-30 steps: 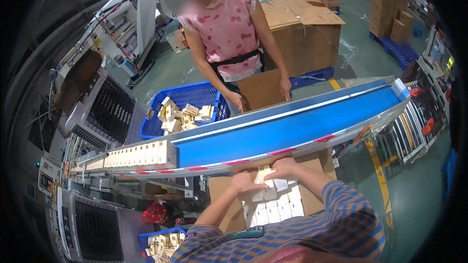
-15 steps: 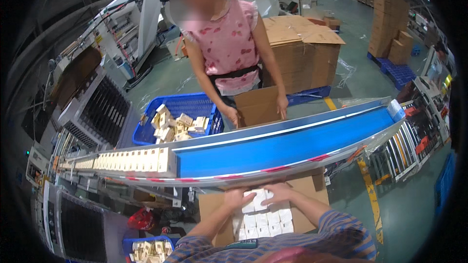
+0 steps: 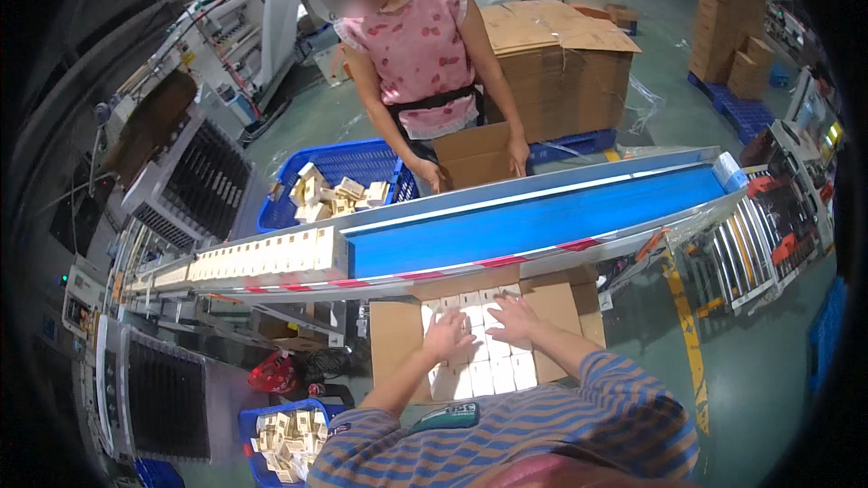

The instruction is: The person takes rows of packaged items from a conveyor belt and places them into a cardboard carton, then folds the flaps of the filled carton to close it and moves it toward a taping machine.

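Rows of small white packs (image 3: 479, 372) fill an open cardboard box (image 3: 395, 339) in front of me, its flaps spread out. My left hand (image 3: 448, 334) lies on the packs at the left side, fingers stretched toward the middle. Flat on the packs farther right rests my right hand (image 3: 512, 318), with its fingers spread. Neither hand grips a pack. Beyond the box, a tight row of upright cream packs (image 3: 262, 255) stands on the left part of the blue conveyor belt (image 3: 533, 228).
Across the conveyor a co-worker (image 3: 425, 54) holds an open carton (image 3: 476, 155). Loose packs lie in a blue crate (image 3: 339, 161) beside them and another blue crate (image 3: 250, 425) at my lower left. Flattened cardboard (image 3: 561, 81) is stacked behind. A red bag (image 3: 271, 370) sits left of my box.
My hands have let go of the packs they held at the box's far side and now lie spread over the rows. My view has tilted down, showing more of the box.
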A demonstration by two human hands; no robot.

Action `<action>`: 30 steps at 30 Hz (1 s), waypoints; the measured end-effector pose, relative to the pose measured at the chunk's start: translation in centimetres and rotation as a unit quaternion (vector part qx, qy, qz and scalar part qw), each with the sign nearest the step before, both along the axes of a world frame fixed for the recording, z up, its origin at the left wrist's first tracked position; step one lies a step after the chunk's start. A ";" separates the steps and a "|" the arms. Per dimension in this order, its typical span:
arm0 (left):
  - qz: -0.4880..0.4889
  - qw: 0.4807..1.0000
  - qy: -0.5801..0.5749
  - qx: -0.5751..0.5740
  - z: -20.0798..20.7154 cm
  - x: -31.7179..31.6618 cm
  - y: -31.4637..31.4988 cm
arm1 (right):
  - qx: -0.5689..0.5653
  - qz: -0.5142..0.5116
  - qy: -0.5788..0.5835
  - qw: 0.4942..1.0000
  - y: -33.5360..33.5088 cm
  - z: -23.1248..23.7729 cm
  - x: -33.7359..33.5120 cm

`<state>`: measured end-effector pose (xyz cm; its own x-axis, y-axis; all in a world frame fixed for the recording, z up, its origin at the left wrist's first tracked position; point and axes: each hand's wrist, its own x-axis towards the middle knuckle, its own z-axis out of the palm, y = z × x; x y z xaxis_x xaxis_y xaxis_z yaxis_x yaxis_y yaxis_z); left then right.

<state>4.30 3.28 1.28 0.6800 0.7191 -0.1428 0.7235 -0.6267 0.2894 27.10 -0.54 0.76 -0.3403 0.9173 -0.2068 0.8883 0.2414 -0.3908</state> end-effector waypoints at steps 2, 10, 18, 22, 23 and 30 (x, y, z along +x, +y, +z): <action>0.012 0.990 -0.042 -0.136 5.0 0.2 -3.2 | 0.119 -0.047 0.126 0.984 0.8 3.1 0.6; -0.087 0.987 0.101 -0.085 5.4 -0.5 -17.9 | 0.352 -0.057 0.013 0.934 1.4 8.4 -0.5; -0.050 0.997 0.004 0.057 4.4 -0.2 -8.6 | 0.196 -0.130 0.041 0.971 -12.5 -4.5 1.3; -0.027 0.995 0.052 0.084 -0.8 1.4 -6.4 | -0.081 -0.511 0.226 0.825 -14.6 -6.3 6.8; -0.040 0.995 0.034 0.086 -1.4 2.4 -6.1 | -0.134 -0.518 0.344 0.771 -16.0 -8.4 9.1; -0.033 0.990 -0.056 0.122 -2.9 -0.2 -4.8 | 0.114 -0.250 0.330 0.903 -11.1 3.5 -4.2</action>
